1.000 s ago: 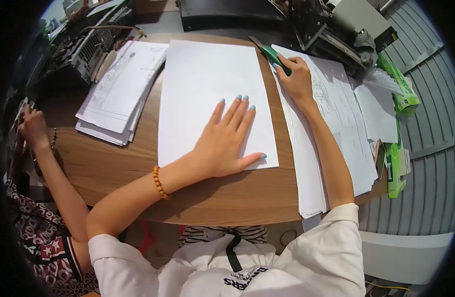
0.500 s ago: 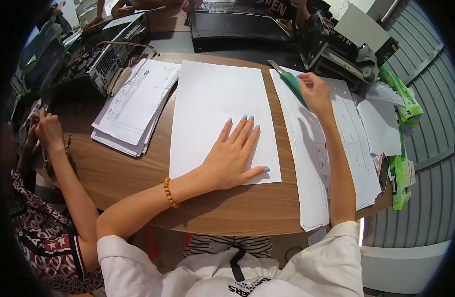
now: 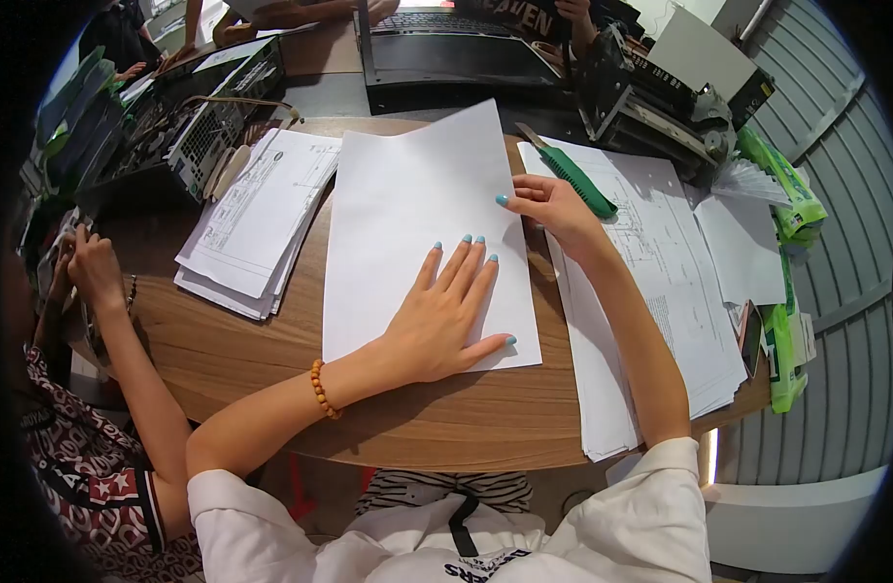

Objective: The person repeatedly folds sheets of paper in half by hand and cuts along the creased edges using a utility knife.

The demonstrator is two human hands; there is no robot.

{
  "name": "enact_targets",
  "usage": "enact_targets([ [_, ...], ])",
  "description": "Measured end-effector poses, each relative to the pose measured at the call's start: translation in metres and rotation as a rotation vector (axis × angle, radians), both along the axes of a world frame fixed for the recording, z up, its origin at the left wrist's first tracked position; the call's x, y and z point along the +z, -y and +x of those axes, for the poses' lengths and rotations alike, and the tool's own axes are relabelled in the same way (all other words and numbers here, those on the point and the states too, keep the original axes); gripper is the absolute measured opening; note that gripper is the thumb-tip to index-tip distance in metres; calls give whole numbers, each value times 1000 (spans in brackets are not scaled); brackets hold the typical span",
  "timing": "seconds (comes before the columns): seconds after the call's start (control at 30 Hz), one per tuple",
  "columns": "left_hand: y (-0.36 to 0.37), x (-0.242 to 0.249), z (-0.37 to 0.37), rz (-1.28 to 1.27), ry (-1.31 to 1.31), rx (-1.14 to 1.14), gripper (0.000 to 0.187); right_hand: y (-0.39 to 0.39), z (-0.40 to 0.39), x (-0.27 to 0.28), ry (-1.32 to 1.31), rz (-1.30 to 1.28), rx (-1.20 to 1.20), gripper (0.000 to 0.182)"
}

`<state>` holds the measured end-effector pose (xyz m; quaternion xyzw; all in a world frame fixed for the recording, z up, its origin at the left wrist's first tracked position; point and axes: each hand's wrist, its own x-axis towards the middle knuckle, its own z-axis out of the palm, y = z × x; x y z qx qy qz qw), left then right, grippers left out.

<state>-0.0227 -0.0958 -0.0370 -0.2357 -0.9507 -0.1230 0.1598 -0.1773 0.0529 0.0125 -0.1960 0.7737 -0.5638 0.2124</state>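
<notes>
A blank white sheet of paper (image 3: 407,214) lies on the wooden desk, its upper right corner lifted and curving off the surface. My left hand (image 3: 441,316) rests flat across its lower right part, fingers spread. With thumb on top and fingers at the right edge, my right hand (image 3: 558,209) pinches the sheet. Close above that hand, a green utility knife (image 3: 577,180), blade showing, lies on the stack of printed papers (image 3: 660,272) at the right.
At the left lies another paper stack (image 3: 257,214), beside an opened computer case (image 3: 189,141). A laptop (image 3: 456,63) stands at the back. A co-worker's hand (image 3: 97,267) is at the far left. Green packets (image 3: 786,194) line the right edge.
My right hand has let go of the utility knife, leaving it on the right stack, and moved left to take the sheet's edge. The sheet's upper right corner has risen.
</notes>
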Motion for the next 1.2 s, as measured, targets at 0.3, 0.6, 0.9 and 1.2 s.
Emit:
enact_targets([
  [0.3, 3, 9, 0, 60, 41, 7, 64, -8, 3, -2, 110, -214, -65, 34],
  [0.6, 71, 35, -38, 497, -21, 237, 17, -70, 15, -10, 85, -190, -309, 26],
  [0.9, 104, 79, -26, 208, -860, -61, 41, -73, 29, -23, -438, -88, -19, 47],
  [1.2, 14, 44, -1, -30, 54, -413, 85, -74, 31, -24, -475, -137, 167, 47],
])
